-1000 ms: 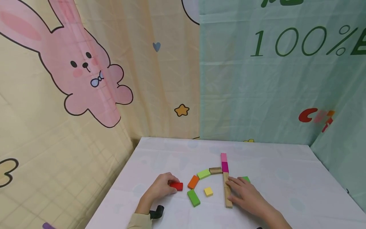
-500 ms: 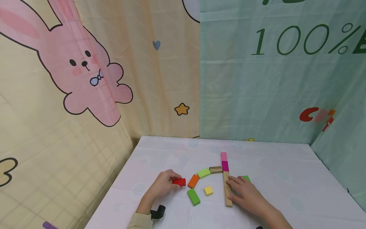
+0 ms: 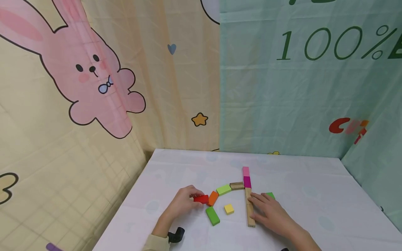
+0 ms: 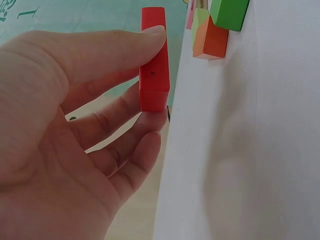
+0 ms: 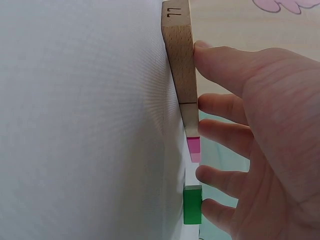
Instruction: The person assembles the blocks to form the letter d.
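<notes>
My left hand [image 3: 185,201] pinches a red block [image 3: 201,199] between thumb and fingers. Seen from the head, that block's right end meets the left side of an orange block [image 3: 213,198]; I cannot tell whether they touch. My right hand [image 3: 272,213] rests with extended thumb and fingertips against the side of a row of plain wooden blocks [image 5: 181,60]. Beyond that row, in line, lie a magenta block [image 3: 247,182] and a pink block [image 3: 246,171]. A brown wooden block [image 3: 237,186], a light green block [image 3: 224,190] and the orange block curve leftward from the row.
A green block [image 3: 212,216] lies below the orange one, and a small yellow block [image 3: 229,208] sits inside the curve. Another green block [image 5: 192,206] is by my right fingertips. The white-covered table [image 3: 301,181] ends at hanging cloths behind.
My left hand has carried the red block rightward and slightly away from me, closing the gap to the orange block, which now sits slightly turned. My right hand keeps its place.
</notes>
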`<state>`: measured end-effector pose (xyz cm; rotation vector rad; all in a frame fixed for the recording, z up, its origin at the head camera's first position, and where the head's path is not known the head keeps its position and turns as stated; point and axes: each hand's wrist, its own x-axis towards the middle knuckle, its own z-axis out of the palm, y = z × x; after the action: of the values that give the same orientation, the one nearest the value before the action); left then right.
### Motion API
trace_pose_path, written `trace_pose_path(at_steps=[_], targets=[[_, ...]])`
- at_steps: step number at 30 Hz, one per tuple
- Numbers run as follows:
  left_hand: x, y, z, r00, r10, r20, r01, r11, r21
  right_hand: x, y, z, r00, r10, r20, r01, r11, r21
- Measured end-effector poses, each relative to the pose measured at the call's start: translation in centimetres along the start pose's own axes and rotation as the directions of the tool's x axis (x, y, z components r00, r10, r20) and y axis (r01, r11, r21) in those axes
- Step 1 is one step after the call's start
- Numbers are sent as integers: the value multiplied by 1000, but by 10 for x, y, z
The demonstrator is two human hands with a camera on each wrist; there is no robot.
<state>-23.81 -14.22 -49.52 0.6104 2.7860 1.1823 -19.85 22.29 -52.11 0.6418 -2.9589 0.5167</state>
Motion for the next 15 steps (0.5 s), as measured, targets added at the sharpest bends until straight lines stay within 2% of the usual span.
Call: trace_pose_path(at_steps=[6,15], targets=[[0,4,5,1000,15,15,-16,1000,2,0,0,0,1000,-4,2,4,1000,14],[2,12,12,999,5,37,-5,1000,-3,-1,0,-1,1000,-5,6,5,1000,25]])
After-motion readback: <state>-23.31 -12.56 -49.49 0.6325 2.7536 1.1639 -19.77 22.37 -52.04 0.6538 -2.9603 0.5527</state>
